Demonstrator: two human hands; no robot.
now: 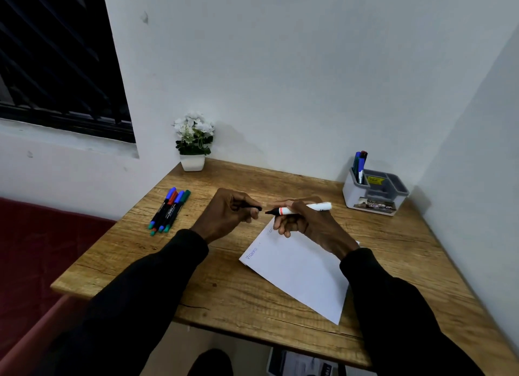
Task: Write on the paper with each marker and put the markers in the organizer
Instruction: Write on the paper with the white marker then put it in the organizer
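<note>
Partly hidden cap [254, 207] in left hand [224, 214], right hand [304, 221] covering marker [318, 206] barrel

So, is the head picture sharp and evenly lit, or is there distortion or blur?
In the head view the light is dim and the window is black; the wide lens tilts the walls and bends the table edges; the writing on the paper is faint and soft; the plant throws a shadow on the wall.

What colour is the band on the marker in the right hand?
Orange-red band near the tip of the white marker; the head view shows it.
</note>
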